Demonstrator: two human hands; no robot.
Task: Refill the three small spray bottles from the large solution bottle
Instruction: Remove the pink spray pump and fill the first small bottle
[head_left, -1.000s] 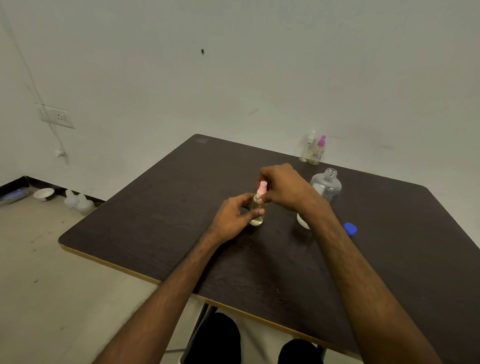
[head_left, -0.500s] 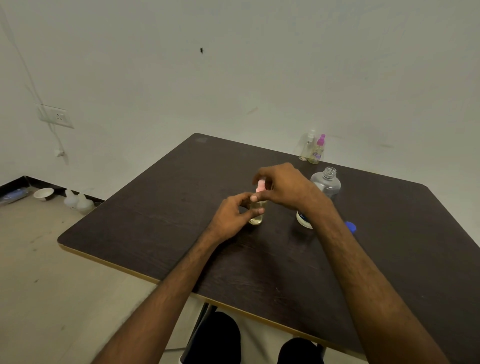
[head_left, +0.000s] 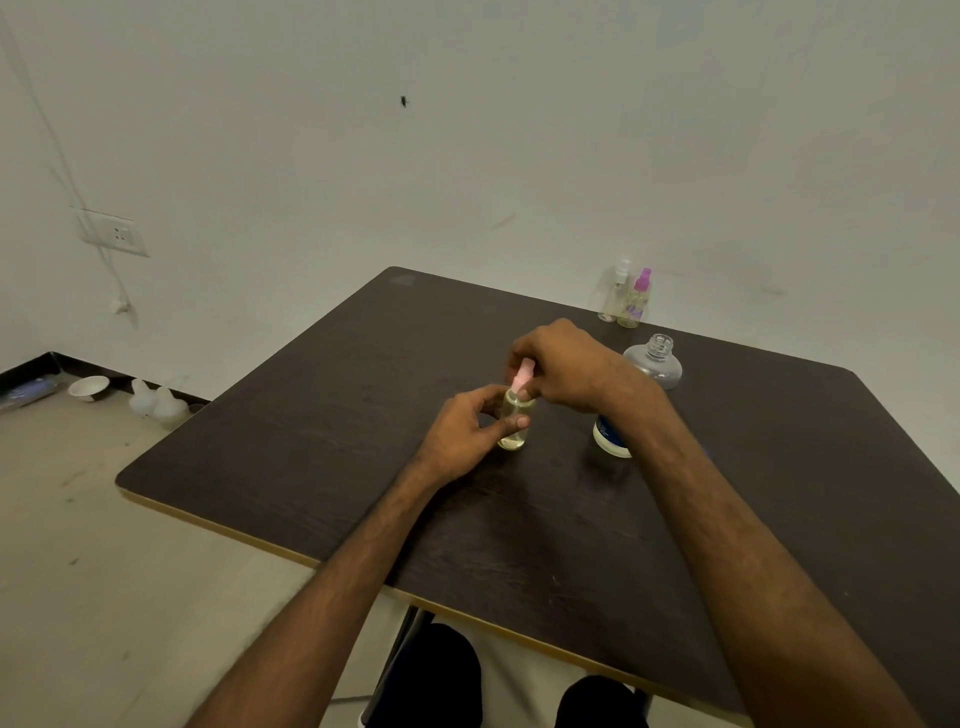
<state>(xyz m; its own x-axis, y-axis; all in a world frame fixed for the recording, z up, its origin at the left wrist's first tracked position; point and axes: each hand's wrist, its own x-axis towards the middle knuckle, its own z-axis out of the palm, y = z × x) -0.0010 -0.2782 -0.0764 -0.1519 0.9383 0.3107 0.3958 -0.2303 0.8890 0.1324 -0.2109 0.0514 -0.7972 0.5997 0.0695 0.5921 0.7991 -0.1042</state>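
Observation:
A small clear spray bottle (head_left: 515, 426) with yellowish liquid stands on the dark table (head_left: 311, 426) in the middle. My left hand (head_left: 462, 436) grips its body. Its pink spray top (head_left: 521, 378) is pinched by the fingers of my right hand (head_left: 563, 366). Behind my right wrist stands the large clear solution bottle (head_left: 655, 364), uncapped, its lower part hidden by my arm. Two more small spray bottles, one with a white top (head_left: 614, 293) and one with a magenta top (head_left: 637, 300), stand side by side at the table's far edge.
The table's front edge runs close to my knees. On the floor at the left lie a white bowl (head_left: 89, 387) and two white bottles (head_left: 156, 405). A wall socket (head_left: 111, 235) with a hanging cable is on the left wall.
My right hand's fingers have shifted around the pink top, and the blue cap to the right of my arm is now hidden. The left hand keeps its hold on the bottle.

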